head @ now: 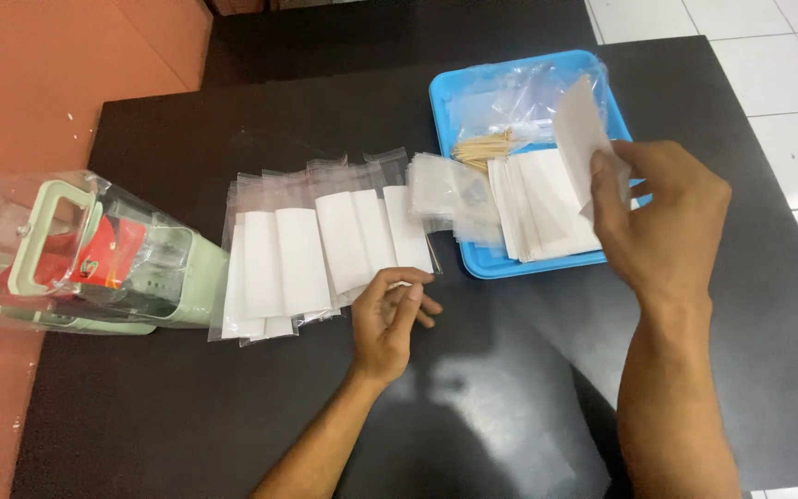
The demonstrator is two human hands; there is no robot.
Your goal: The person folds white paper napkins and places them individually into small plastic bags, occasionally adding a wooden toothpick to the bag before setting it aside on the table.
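Observation:
My right hand [662, 226] hovers over the blue tray's [473, 263] right side and pinches one folded white paper sheet [579, 129], lifted upright. Below it in the tray a stack of folded white papers [538, 208] leans, with a bundle of toothpicks [484, 148] and clear plastic bags [519, 92] behind. My left hand [394, 314] rests on the black table [187, 407], fingers pinched on a thin pale stick, seemingly a toothpick [401, 285]. Just beyond it lies a row of clear sachets with white paper inside [316, 249], overlapping one another.
A pale green machine under a clear plastic cover [94, 268] lies at the table's left edge, touching the sachet row. A loose clear sachet [450, 194] overhangs the tray's left rim. White floor tiles [787, 83] lie to the right, an orange surface [30, 83] to the left.

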